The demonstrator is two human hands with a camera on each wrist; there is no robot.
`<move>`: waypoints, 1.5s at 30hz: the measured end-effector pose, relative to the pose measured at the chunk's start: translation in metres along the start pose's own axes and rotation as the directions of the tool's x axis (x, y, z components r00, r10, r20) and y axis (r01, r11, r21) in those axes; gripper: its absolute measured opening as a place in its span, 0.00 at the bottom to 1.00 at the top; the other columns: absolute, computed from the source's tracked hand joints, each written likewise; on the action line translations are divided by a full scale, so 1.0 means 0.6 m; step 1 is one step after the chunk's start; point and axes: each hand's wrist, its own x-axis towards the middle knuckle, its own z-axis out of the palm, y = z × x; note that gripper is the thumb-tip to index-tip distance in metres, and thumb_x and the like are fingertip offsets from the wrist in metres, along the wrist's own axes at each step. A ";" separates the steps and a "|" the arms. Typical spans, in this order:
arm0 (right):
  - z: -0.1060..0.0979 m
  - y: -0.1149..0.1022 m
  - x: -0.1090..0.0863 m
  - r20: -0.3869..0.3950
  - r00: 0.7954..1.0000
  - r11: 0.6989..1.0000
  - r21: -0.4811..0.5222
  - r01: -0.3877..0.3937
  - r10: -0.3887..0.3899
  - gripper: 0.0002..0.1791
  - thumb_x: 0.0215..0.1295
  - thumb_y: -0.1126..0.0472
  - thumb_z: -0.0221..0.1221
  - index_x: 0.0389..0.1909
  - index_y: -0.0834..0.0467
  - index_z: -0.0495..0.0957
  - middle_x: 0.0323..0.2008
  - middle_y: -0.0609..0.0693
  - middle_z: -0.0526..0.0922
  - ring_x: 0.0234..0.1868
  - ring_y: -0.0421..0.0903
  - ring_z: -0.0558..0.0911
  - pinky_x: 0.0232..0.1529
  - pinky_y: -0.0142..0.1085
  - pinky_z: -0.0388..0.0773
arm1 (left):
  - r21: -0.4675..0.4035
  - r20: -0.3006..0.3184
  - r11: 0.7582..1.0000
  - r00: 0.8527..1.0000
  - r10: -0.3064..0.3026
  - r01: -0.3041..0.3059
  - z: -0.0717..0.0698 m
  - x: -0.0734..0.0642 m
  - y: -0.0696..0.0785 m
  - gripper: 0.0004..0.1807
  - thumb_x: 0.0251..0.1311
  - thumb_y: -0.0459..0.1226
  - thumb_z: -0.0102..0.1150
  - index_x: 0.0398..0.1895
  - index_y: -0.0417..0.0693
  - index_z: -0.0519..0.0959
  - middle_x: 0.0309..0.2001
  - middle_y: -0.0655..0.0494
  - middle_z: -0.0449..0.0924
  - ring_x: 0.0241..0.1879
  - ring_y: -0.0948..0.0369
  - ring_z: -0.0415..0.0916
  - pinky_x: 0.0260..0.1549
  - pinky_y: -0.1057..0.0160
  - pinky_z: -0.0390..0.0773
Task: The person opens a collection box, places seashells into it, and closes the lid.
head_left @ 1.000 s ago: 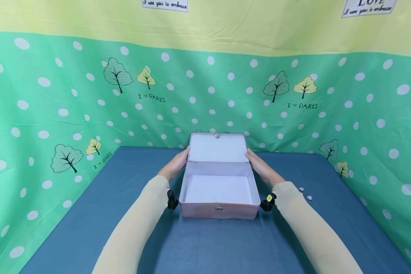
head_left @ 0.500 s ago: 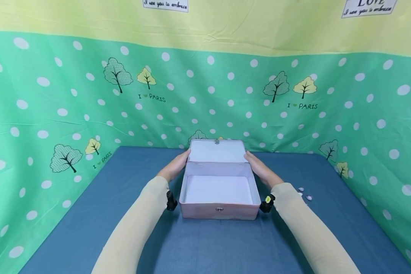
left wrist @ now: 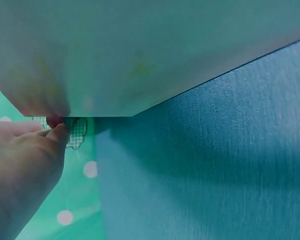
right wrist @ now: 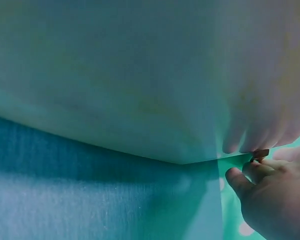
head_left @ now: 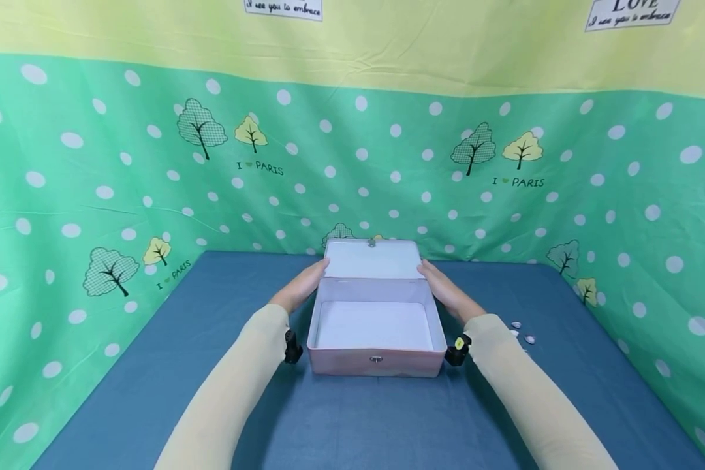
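Observation:
A pink hinged metal box (head_left: 343, 363) with a white inside and a small latch on its front stands in the middle of the table. Its lid (head_left: 373, 261) leans back, raised behind the box, and the inside holds nothing. My left hand (head_left: 299, 287) grips the lid's left edge, thumb at the front. At the opposite edge, my right hand (head_left: 451, 292) holds the lid the same way. From the left wrist, the hand (left wrist: 30, 160) shows past the far corner of the box's side wall (left wrist: 120, 60). In the right wrist view, curled fingers (right wrist: 240, 181) appear behind the box's other side.
A blue cloth (head_left: 341, 424) covers the table. Several small pale pieces (head_left: 530, 339) lie to the right, near the right sleeve (head_left: 523, 378). Behind and at both sides hangs a green and yellow curtain (head_left: 364, 170) with dots and trees.
The lid has tilted further back, its top edge dropping lower in the head view, with both hands moving slightly along with it. Over the last half second there is almost no movement.

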 end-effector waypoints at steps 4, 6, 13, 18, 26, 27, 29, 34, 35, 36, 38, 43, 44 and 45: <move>-0.003 -0.003 -0.007 0.004 1.000 1.000 -0.008 0.008 -0.008 0.39 0.82 0.42 0.34 0.81 0.55 0.31 0.80 0.56 0.31 0.78 0.57 0.32 0.72 0.61 0.37 | 0.050 -0.003 0.999 1.000 -0.013 0.013 -0.003 -0.008 0.001 0.45 0.73 0.65 0.31 0.82 0.52 0.37 0.81 0.52 0.33 0.78 0.51 0.30 0.72 0.42 0.41; -0.006 -0.004 -0.011 0.004 1.000 1.000 -0.006 0.009 -0.009 0.39 0.82 0.42 0.34 0.81 0.56 0.31 0.80 0.56 0.31 0.78 0.57 0.33 0.73 0.59 0.39 | 0.055 0.000 0.998 1.000 -0.009 0.009 -0.006 -0.011 0.001 0.45 0.73 0.65 0.32 0.82 0.52 0.38 0.81 0.52 0.33 0.78 0.51 0.29 0.72 0.42 0.40; -0.014 -0.008 -0.026 0.029 0.999 0.999 -0.033 0.019 -0.018 0.44 0.79 0.36 0.35 0.81 0.56 0.31 0.80 0.57 0.31 0.78 0.58 0.35 0.73 0.58 0.42 | 0.093 0.016 0.995 1.000 0.024 -0.025 -0.013 -0.032 0.011 0.46 0.73 0.66 0.34 0.82 0.52 0.40 0.81 0.53 0.36 0.79 0.52 0.32 0.72 0.43 0.42; -0.018 -0.009 -0.037 0.038 0.999 0.997 -0.075 0.018 -0.016 0.45 0.78 0.33 0.35 0.81 0.55 0.31 0.80 0.57 0.32 0.78 0.60 0.34 0.72 0.62 0.39 | 0.146 0.012 0.988 0.999 0.038 -0.039 -0.014 -0.047 0.022 0.48 0.70 0.69 0.36 0.82 0.52 0.41 0.81 0.52 0.39 0.78 0.50 0.36 0.72 0.42 0.44; -0.025 -0.002 -0.053 0.045 0.999 0.997 -0.075 0.022 -0.018 0.45 0.78 0.34 0.36 0.81 0.56 0.33 0.80 0.57 0.34 0.79 0.58 0.36 0.73 0.57 0.41 | 0.266 0.015 0.962 0.998 0.066 -0.067 -0.024 -0.067 0.016 0.47 0.70 0.68 0.39 0.82 0.54 0.43 0.81 0.51 0.40 0.78 0.48 0.37 0.71 0.39 0.46; -0.026 -0.001 -0.055 0.047 0.999 0.997 -0.072 0.021 -0.018 0.45 0.78 0.34 0.36 0.81 0.56 0.33 0.80 0.57 0.35 0.79 0.58 0.36 0.73 0.57 0.42 | 0.280 0.016 0.957 0.997 0.074 -0.075 -0.026 -0.071 0.015 0.48 0.70 0.68 0.39 0.82 0.54 0.43 0.81 0.50 0.40 0.78 0.48 0.37 0.70 0.39 0.46; -0.029 0.001 -0.059 0.044 0.999 0.997 -0.074 0.015 -0.012 0.46 0.77 0.33 0.36 0.81 0.55 0.34 0.80 0.57 0.35 0.79 0.58 0.37 0.73 0.58 0.42 | 0.301 0.020 0.948 0.995 0.098 -0.099 -0.028 -0.078 0.010 0.48 0.70 0.67 0.41 0.82 0.53 0.44 0.81 0.50 0.40 0.78 0.47 0.37 0.70 0.39 0.47; -0.034 0.007 -0.070 0.039 0.999 0.997 -0.077 0.012 -0.009 0.47 0.76 0.30 0.36 0.81 0.54 0.35 0.80 0.57 0.36 0.78 0.60 0.39 0.72 0.59 0.43 | 0.337 0.028 0.927 0.986 0.164 -0.164 -0.031 -0.099 0.001 0.47 0.69 0.65 0.48 0.82 0.53 0.48 0.80 0.47 0.43 0.77 0.46 0.41 0.69 0.37 0.50; -0.034 0.008 -0.072 0.040 0.999 0.997 -0.075 0.014 -0.011 0.47 0.76 0.30 0.37 0.81 0.54 0.35 0.80 0.57 0.36 0.78 0.60 0.39 0.72 0.59 0.43 | 0.342 0.031 0.924 0.984 0.173 -0.173 -0.031 -0.104 -0.001 0.47 0.68 0.64 0.51 0.82 0.54 0.48 0.80 0.46 0.44 0.77 0.45 0.42 0.68 0.36 0.52; -0.034 0.009 -0.074 0.040 0.999 0.997 -0.074 0.015 -0.012 0.46 0.76 0.31 0.37 0.81 0.54 0.35 0.80 0.57 0.36 0.78 0.60 0.39 0.72 0.59 0.43 | 0.350 0.032 0.919 0.983 0.181 -0.180 -0.030 -0.109 -0.004 0.48 0.67 0.64 0.53 0.82 0.54 0.49 0.79 0.46 0.44 0.77 0.44 0.43 0.67 0.35 0.54; -0.035 0.012 -0.078 0.041 0.999 0.997 -0.074 0.017 -0.014 0.46 0.76 0.31 0.37 0.82 0.53 0.35 0.80 0.57 0.36 0.78 0.61 0.40 0.72 0.60 0.44 | 0.363 0.029 0.914 0.982 0.185 -0.183 -0.030 -0.117 -0.010 0.49 0.63 0.64 0.58 0.81 0.57 0.51 0.79 0.46 0.45 0.76 0.43 0.45 0.65 0.33 0.56; -0.040 0.015 -0.089 0.039 0.999 0.997 -0.068 0.019 -0.016 0.45 0.76 0.31 0.37 0.82 0.53 0.37 0.80 0.58 0.37 0.77 0.64 0.44 0.71 0.62 0.44 | 0.407 0.014 0.893 0.979 0.206 -0.193 -0.026 -0.136 -0.028 0.51 0.58 0.63 0.65 0.80 0.60 0.54 0.78 0.46 0.48 0.75 0.42 0.49 0.62 0.31 0.58; -0.042 0.016 -0.091 0.038 0.999 0.997 -0.072 0.019 -0.017 0.45 0.76 0.32 0.37 0.82 0.52 0.37 0.80 0.58 0.37 0.77 0.65 0.44 0.71 0.62 0.44 | 0.410 0.015 0.890 0.977 0.212 -0.200 -0.025 -0.139 -0.031 0.51 0.58 0.62 0.65 0.80 0.61 0.55 0.78 0.47 0.48 0.75 0.43 0.49 0.62 0.31 0.58; -0.045 0.016 -0.093 0.035 0.999 0.997 -0.072 0.016 -0.013 0.45 0.76 0.31 0.37 0.82 0.52 0.37 0.80 0.58 0.38 0.77 0.65 0.45 0.71 0.63 0.44 | 0.408 0.017 0.889 0.976 0.219 -0.207 -0.024 -0.143 -0.034 0.50 0.57 0.62 0.66 0.80 0.61 0.55 0.78 0.47 0.49 0.75 0.43 0.49 0.62 0.31 0.59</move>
